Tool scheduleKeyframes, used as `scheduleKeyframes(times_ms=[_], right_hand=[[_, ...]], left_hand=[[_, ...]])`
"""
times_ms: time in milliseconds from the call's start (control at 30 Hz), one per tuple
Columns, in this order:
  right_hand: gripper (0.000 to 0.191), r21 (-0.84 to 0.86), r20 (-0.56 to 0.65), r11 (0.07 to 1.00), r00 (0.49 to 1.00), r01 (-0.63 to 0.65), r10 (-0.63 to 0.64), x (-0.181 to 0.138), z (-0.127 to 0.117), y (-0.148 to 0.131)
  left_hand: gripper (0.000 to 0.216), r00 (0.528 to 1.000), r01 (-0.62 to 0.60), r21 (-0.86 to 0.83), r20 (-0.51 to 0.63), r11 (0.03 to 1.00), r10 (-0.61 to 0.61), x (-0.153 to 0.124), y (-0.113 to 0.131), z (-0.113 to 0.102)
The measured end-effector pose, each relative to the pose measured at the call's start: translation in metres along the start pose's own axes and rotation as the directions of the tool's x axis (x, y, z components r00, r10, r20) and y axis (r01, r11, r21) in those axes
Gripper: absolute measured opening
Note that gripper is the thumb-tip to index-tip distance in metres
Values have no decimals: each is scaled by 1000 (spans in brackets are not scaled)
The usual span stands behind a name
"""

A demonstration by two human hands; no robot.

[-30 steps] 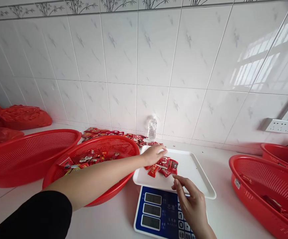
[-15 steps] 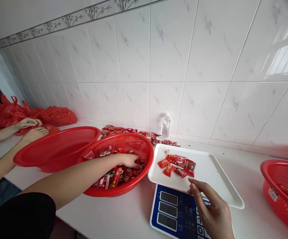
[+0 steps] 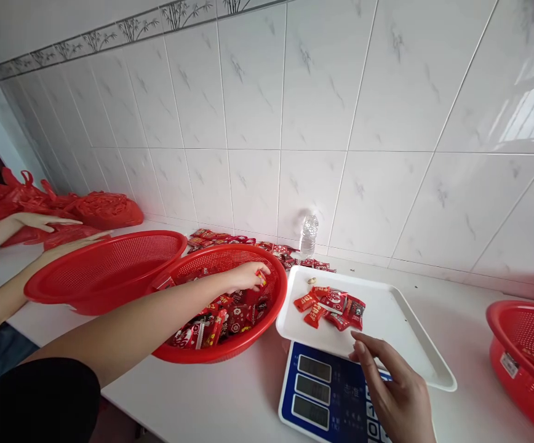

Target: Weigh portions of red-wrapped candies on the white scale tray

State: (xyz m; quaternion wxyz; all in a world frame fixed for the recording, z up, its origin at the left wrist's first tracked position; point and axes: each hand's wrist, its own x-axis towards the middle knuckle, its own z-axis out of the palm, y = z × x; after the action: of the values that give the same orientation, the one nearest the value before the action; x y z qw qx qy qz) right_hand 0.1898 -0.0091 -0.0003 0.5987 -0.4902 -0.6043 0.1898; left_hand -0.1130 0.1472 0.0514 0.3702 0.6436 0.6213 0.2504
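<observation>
My left hand [image 3: 247, 277] hovers inside a red basket [image 3: 276, 307] of red candy packets [image 3: 221, 314] and is closed on a small red candy. My right hand [image 3: 394, 394] rests with bent fingers on the near edge of a white tray [image 3: 400, 326], its fingertips touching the rim and holding nothing. The tray sits on a blue digital scale [image 3: 315, 391] and carries a small pile of red candies [image 3: 331, 304].
An empty red basket [image 3: 105, 271] stands left of the candy basket. Another person's two hands [image 3: 45, 223] work over red plastic bags [image 3: 101, 209] at the far left. A water bottle [image 3: 309, 235] and loose candies [image 3: 267, 249] line the tiled wall. Another red basket [image 3: 525, 357] sits at right.
My left hand went from the tray into the candy basket, then lifted with a candy pinched in it. My right hand stayed at the tray edge. The view swung left.
</observation>
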Motion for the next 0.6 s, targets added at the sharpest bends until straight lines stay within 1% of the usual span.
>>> scheduleKeyframes(times_ms=[67, 133, 200, 267, 333, 367, 433, 467, 533, 600], right_hand=[[32, -8, -2, 1000, 1000, 21, -21, 1, 0, 1], [31, -21, 13, 999, 999, 50, -49, 3, -1, 4], [30, -37, 51, 996, 995, 87, -85, 6, -3, 8], [28, -58, 80, 992, 991, 116, -111, 8, -5, 13], [28, -76, 83, 989, 990, 123, -117, 8, -7, 15], [28, -79, 79, 989, 990, 124, -117, 8, -7, 16], [27, -69, 82, 989, 989, 128, -122, 7, -7, 14], [27, -62, 80, 990, 989, 126, -121, 7, -7, 13], [26, -49, 73, 991, 990, 122, -118, 6, -7, 10], [26, -39, 80, 991, 989, 130, -126, 5, -7, 7]], left_hand=[[30, 991, -91, -25, -97, 996, 88, 2, 11, 4], [32, 969, -199, -34, -153, 979, 192, 3, 25, 10], [34, 950, -286, -36, -143, 958, 278, 3, 40, 16], [33, 936, -335, 2, -112, 942, 333, 2, 52, 20], [28, 920, -363, 110, -112, 925, 374, 1, 59, 19], [25, 915, -358, 190, -122, 914, 384, 0, 60, 18], [19, 923, -302, 370, -117, 878, 367, -1, 54, 13], [17, 939, -264, 450, -82, 853, 334, -2, 49, 10], [16, 973, -218, 551, 61, 806, 221, -7, 34, 5], [17, 970, -221, 556, 207, 801, 124, -13, 18, 5]])
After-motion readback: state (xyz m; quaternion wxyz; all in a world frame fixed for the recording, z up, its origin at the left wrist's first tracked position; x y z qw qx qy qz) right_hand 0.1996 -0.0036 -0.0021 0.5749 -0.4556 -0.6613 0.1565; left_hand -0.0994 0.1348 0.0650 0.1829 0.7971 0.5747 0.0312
